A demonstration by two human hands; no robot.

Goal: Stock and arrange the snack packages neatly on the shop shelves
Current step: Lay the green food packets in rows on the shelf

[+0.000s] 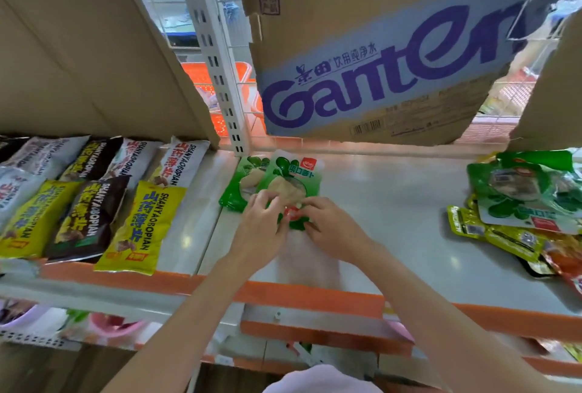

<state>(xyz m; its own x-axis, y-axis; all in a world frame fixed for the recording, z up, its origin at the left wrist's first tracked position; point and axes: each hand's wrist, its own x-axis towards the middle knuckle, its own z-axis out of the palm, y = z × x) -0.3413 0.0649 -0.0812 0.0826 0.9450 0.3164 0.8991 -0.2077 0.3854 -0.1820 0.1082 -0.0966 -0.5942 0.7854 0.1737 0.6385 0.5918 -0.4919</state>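
Observation:
Two green snack packages [291,176] lie overlapped on the grey shelf [393,203], just right of the upright post. My left hand [263,222] and my right hand [330,224] both rest on the near edge of the top green package, fingers curled and pinching it. A loose heap of green, yellow and orange packages [522,203] lies at the shelf's right end. On the neighbouring shelf to the left, rows of yellow, dark brown and white packages [94,200] lie side by side.
A Ganten cardboard box [378,61] hangs over the back of the shelf, and plain cardboard [78,46] leans at the upper left. The white slotted post [217,61] divides the two shelves. An orange basket [220,84] shows behind it. Lower shelves hold more goods.

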